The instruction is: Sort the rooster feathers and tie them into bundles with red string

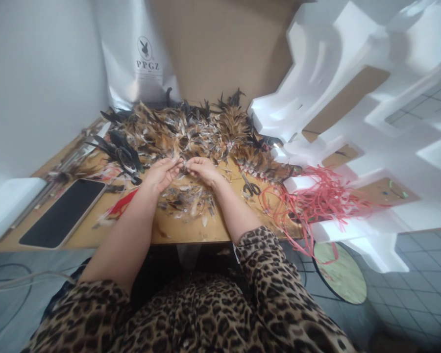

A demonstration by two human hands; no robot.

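Note:
My left hand and my right hand meet over the middle of the table, fingertips pinched close together. Between them is a small brown feather, its tuft rising above my left fingers and its base at the fingertips. Whether my right fingers grip that feather's base or something finer is too small to make out. Beyond my hands spreads a large heap of brown and black feathers. Loose feather scraps lie on the wooden tabletop below my wrists.
Black-handled scissors lie right of my right hand. A tangle of red strips hangs over white foam pieces at the right. On the left rest a phone and a white box. A silver bag stands behind.

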